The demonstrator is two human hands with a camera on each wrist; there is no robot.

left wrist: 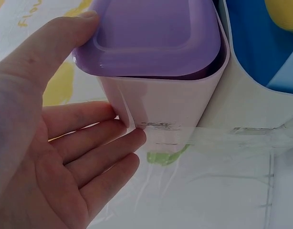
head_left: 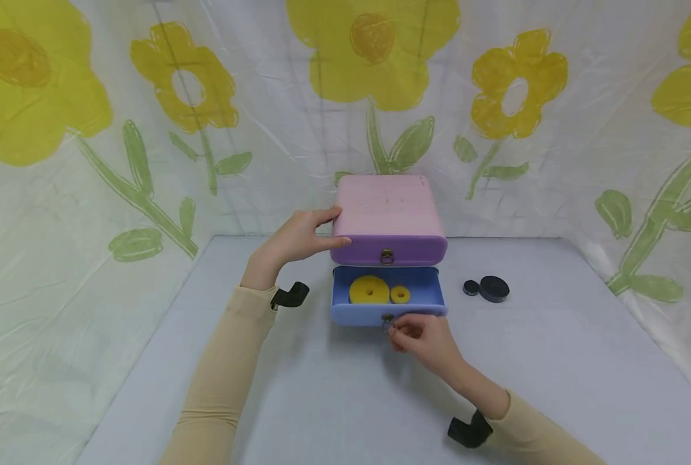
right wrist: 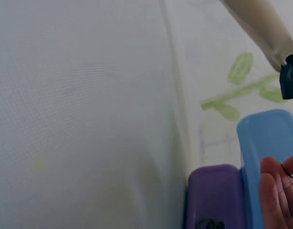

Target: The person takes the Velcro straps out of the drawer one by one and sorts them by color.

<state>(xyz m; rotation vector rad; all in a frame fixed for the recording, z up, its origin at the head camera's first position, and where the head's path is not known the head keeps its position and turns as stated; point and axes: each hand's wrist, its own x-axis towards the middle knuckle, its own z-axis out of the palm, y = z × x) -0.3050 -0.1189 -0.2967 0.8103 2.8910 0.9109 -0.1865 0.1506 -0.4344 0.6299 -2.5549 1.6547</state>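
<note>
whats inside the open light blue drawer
A large round yellow disc and a smaller yellow ring lie in the rectangular, plastic-looking light blue drawer. Anything directly beneath them, or farther back under the rounded purple drawer front, is covered.

The head view faces forward and down over the table (head_left: 322, 394); from nearer, 2 wrist views both catch the purple drawer (head_left: 389, 243).
</note>
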